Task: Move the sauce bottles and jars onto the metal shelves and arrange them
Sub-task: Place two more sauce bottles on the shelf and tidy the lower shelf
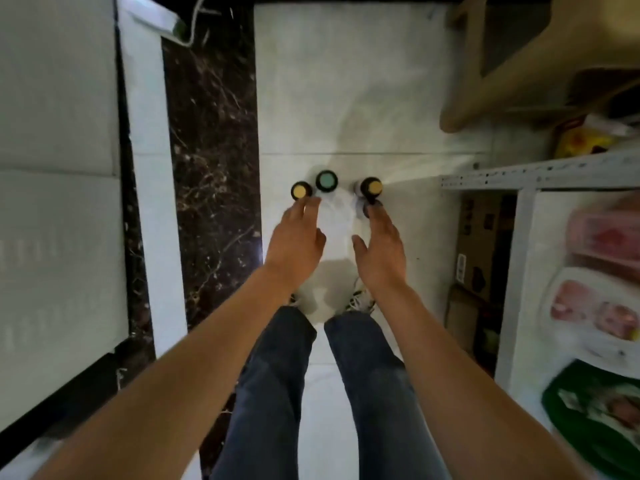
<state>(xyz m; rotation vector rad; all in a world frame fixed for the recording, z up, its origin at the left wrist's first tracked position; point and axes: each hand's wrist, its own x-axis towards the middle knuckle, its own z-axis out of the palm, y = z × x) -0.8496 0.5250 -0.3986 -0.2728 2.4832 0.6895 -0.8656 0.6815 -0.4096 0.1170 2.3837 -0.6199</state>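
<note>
Hands (294,245) open; bottles (327,181) upright (caps up).

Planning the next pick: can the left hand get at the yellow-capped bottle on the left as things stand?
Probably yes. The left hand is open, fingertips right at the yellow-capped bottle on the floor; nothing lies between, and the green-capped bottle stands clear beside it.

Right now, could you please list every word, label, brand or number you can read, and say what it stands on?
None can be read.
Cardboard box under the metal shelf: dark print, too blurred.
Pink packages on the shelf: red marks, blurred.
Yellow bag: red print, unreadable.
Bottle caps: plain, no text.
</note>
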